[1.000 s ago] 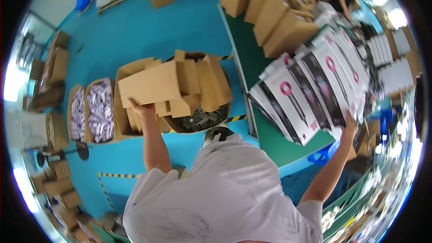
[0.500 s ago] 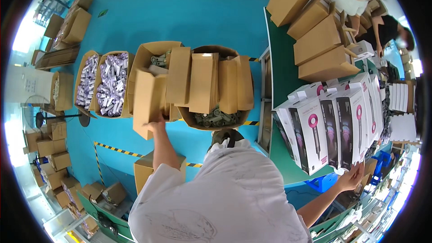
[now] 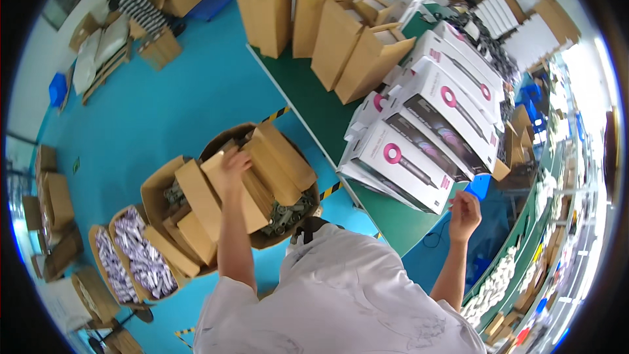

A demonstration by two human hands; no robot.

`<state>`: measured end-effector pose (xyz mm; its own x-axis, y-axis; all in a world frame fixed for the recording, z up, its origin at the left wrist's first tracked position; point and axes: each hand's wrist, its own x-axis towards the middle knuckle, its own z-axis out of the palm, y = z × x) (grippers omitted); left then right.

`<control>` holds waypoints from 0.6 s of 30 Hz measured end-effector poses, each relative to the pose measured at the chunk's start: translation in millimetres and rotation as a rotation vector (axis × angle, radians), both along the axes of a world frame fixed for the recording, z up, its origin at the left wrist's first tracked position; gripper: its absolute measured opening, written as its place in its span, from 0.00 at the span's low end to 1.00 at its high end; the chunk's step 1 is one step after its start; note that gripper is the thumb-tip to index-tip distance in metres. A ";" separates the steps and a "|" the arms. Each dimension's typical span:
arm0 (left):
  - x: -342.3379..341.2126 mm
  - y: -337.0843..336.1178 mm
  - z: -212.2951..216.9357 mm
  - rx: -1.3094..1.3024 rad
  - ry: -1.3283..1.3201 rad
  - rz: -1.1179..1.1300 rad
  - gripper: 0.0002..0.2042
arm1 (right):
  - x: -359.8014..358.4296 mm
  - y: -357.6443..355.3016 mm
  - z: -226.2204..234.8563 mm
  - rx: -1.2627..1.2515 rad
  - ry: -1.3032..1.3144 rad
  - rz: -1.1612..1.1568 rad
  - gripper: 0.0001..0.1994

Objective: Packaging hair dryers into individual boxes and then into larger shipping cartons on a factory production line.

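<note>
My left hand (image 3: 234, 162) is over the top end of a narrow brown cardboard box (image 3: 252, 206), its fingers bent and apart. That box leans among several similar ones across large open cartons of grey-green plastic parts (image 3: 288, 215). My right hand (image 3: 465, 215) is raised beside the near corner of the green table (image 3: 386, 219), fingers half curled and apart, with nothing visible in them. Just left of it, white hair-styler boxes (image 3: 409, 165) with pink ring pictures lie in a slanted stack on the table.
Tall brown cartons (image 3: 370, 59) stand along the table's far side, with people's hands behind them. Two cartons of purple-and-white parts (image 3: 147, 265) sit on the blue floor at left. A shelf bench with white parts (image 3: 495, 282) runs along the right. Striped floor tape (image 3: 331, 190) passes by the table.
The view has turned to the right. My left hand has let go of the box at the left and moved to another box. My right hand has risen beside the white boxes.
</note>
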<state>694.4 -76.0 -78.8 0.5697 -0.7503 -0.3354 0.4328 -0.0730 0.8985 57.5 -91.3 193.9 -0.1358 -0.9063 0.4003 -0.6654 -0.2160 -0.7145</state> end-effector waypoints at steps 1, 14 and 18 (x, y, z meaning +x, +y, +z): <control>-34.0 -52.2 15.4 -0.023 -0.160 -0.131 0.29 | 2.4 11.6 0.9 0.056 0.016 -0.018 0.07; -261.3 -347.0 278.0 -0.555 -1.728 -0.187 0.49 | -31.4 185.2 -29.8 0.575 0.018 -0.341 0.04; -277.3 -358.0 276.1 -0.205 -1.872 -0.338 0.37 | -17.6 194.6 -29.5 0.640 -0.007 -0.337 0.05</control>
